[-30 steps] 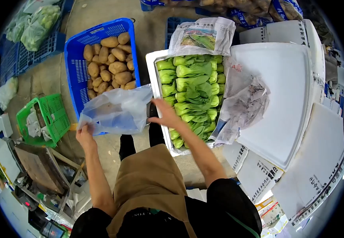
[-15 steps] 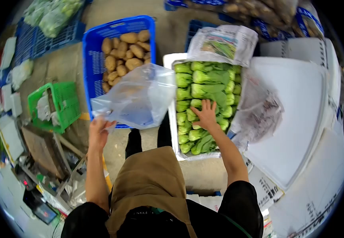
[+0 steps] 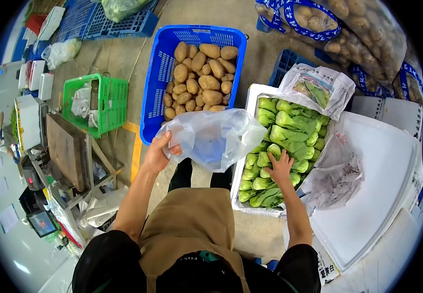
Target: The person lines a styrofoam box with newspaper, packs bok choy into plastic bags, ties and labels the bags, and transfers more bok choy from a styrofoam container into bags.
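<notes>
Movement since earlier frame: the view has swung, setting the crate and box further right; the right hand (image 3: 281, 170), spread over the greens half a second ago, now has its fingers drawn in around one plant.
Landmark: white, rectangular foam box (image 3: 253, 101), its left rim overlapped by the bag's right edge.
Left grip: the left hand (image 3: 159, 152), left of the box, is closed on the near-left edge of a translucent, thin plastic bag (image 3: 211, 134).
Right grip: inside the box, fingertips on the greens, partly bent; whether closed on a plant cannot be told.
Green heads: bright green, pale-stalked leafy heads (image 3: 289, 132), lying in rows inside the box.
Handling, greens: judged light, with crisp stalks that may snap, tender leaves that may bruise, and perhaps a slippery surface; best held by the thick base.
Handling, bag: judged very light, limp and slippery; best held at its edge.
Left of box: blue, slatted plastic crate (image 3: 165, 63) of brown, oval potatoes (image 3: 209, 83).
Right of box: crumpled, greyish paper (image 3: 336, 171) against its edge, over a broad, white panel (image 3: 377, 166).
Far end of box: printed newspaper sheet (image 3: 316, 88), draped over the rim.
</notes>
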The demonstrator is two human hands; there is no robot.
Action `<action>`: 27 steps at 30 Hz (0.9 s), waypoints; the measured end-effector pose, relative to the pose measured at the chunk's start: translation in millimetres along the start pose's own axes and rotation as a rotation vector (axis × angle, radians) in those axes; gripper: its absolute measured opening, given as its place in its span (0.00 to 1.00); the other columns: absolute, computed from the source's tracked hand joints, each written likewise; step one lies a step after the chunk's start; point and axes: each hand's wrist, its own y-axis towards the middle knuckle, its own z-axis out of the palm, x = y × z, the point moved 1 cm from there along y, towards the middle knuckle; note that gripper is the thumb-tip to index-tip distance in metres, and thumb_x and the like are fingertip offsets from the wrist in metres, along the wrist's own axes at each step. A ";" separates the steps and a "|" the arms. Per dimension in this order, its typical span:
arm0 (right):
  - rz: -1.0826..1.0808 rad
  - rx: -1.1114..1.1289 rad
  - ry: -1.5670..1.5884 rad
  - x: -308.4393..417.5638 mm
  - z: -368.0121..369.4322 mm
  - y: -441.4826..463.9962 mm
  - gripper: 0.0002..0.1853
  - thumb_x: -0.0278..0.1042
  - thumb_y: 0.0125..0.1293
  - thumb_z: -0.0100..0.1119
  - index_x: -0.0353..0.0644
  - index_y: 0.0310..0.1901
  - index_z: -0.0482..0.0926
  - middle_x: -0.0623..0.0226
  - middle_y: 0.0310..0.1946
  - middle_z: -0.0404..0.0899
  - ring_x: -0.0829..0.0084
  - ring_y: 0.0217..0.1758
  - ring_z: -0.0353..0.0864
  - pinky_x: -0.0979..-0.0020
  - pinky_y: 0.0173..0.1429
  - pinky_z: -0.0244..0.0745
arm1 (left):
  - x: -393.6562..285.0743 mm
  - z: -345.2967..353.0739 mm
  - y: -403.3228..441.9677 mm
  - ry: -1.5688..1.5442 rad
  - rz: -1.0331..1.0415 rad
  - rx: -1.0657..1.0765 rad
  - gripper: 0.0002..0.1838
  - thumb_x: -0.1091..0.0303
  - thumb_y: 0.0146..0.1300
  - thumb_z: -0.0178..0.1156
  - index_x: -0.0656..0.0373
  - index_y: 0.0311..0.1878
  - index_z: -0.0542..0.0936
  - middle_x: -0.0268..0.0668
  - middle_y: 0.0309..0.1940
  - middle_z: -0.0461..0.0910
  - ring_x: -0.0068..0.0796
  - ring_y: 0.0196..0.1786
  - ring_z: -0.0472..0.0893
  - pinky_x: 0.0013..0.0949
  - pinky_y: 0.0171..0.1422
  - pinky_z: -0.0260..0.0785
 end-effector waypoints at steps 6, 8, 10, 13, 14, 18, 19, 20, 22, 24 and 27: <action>0.037 0.173 0.120 -5.6 4.5 2.2 0.33 0.51 0.41 0.73 0.57 0.54 0.78 0.45 0.55 0.64 0.50 0.57 0.63 0.41 0.61 0.49 | 9.9 -6.0 -4.8 -0.121 -0.137 0.052 0.24 0.48 0.69 0.47 0.55 0.60 0.68 0.30 0.21 0.61 0.25 0.22 0.61 0.31 0.31 0.58; 0.089 0.041 0.197 -10.5 -10.2 -0.3 0.32 0.49 0.40 0.73 0.54 0.52 0.79 0.47 0.51 0.69 0.51 0.53 0.68 0.46 0.59 0.55 | 10.1 -2.9 -9.0 -0.115 -0.147 0.085 0.25 0.47 0.70 0.45 0.52 0.63 0.64 0.30 0.20 0.60 0.25 0.23 0.61 0.31 0.31 0.59; 0.153 -0.057 0.324 -6.9 -44.2 -1.1 0.31 0.46 0.41 0.73 0.48 0.50 0.80 0.51 0.46 0.74 0.54 0.48 0.73 0.53 0.55 0.62 | 6.6 0.9 -14.9 -0.092 -0.138 0.105 0.26 0.45 0.71 0.42 0.51 0.64 0.62 0.30 0.20 0.60 0.25 0.23 0.62 0.31 0.31 0.59; 0.274 -0.058 0.719 5.5 -130.2 -5.5 0.28 0.39 0.42 0.73 0.39 0.47 0.80 0.59 0.40 0.79 0.62 0.42 0.78 0.64 0.50 0.70 | 5.5 7.5 -25.7 -0.032 -0.103 0.135 0.27 0.45 0.71 0.39 0.52 0.65 0.61 0.31 0.20 0.62 0.26 0.24 0.63 0.31 0.32 0.61; 0.318 0.002 0.944 17.2 -157.9 -10.8 0.27 0.37 0.42 0.73 0.38 0.47 0.80 0.60 0.41 0.80 0.65 0.43 0.79 0.67 0.50 0.71 | 7.1 9.1 -30.2 -0.006 -0.095 0.157 0.27 0.44 0.71 0.38 0.53 0.64 0.61 0.32 0.21 0.63 0.26 0.24 0.65 0.31 0.32 0.61; 0.403 0.392 1.515 86.1 -187.2 -16.2 0.21 0.27 0.47 0.66 0.35 0.46 0.80 0.67 0.42 0.81 0.75 0.45 0.78 0.72 0.55 0.71 | 20.5 17.1 -55.5 0.265 -0.101 0.245 0.30 0.39 0.69 0.37 0.50 0.63 0.62 0.33 0.20 0.65 0.28 0.24 0.68 0.33 0.32 0.63; 0.509 0.456 1.691 119.4 -181.0 -5.2 0.21 0.28 0.49 0.65 0.34 0.48 0.79 0.65 0.42 0.81 0.75 0.44 0.78 0.73 0.53 0.71 | 22.0 18.7 -65.6 0.299 -0.102 0.300 0.31 0.40 0.69 0.37 0.53 0.64 0.61 0.33 0.22 0.67 0.27 0.26 0.69 0.31 0.33 0.64; 0.516 0.574 1.643 143.4 -159.1 8.8 0.19 0.31 0.54 0.64 0.34 0.48 0.78 0.66 0.41 0.80 0.74 0.43 0.77 0.73 0.51 0.72 | 22.6 20.5 -77.8 0.334 -0.102 0.353 0.32 0.41 0.70 0.37 0.56 0.66 0.59 0.34 0.23 0.68 0.26 0.28 0.71 0.30 0.34 0.64; 0.576 0.527 1.860 188.7 -102.0 35.1 0.19 0.34 0.58 0.63 0.33 0.49 0.77 0.66 0.42 0.79 0.74 0.44 0.77 0.73 0.50 0.73 | 22.4 21.1 -102.4 0.369 -0.132 0.422 0.34 0.41 0.70 0.37 0.60 0.67 0.58 0.34 0.25 0.70 0.25 0.30 0.72 0.28 0.35 0.64; 0.820 0.452 2.041 204.9 5.5 58.6 0.21 0.34 0.63 0.57 0.31 0.55 0.72 0.57 0.51 0.76 0.66 0.53 0.76 0.66 0.60 0.69 | 19.4 16.9 -127.0 0.351 -0.202 0.443 0.36 0.41 0.69 0.39 0.62 0.67 0.59 0.34 0.26 0.70 0.24 0.30 0.70 0.28 0.36 0.63; 0.780 0.002 1.551 222.2 5.8 82.8 0.21 0.32 0.64 0.54 0.30 0.55 0.71 0.53 0.52 0.75 0.61 0.58 0.72 0.62 0.63 0.66 | 19.2 4.2 -170.6 0.314 -0.320 0.449 0.36 0.41 0.69 0.41 0.64 0.66 0.61 0.33 0.28 0.71 0.23 0.30 0.68 0.26 0.37 0.62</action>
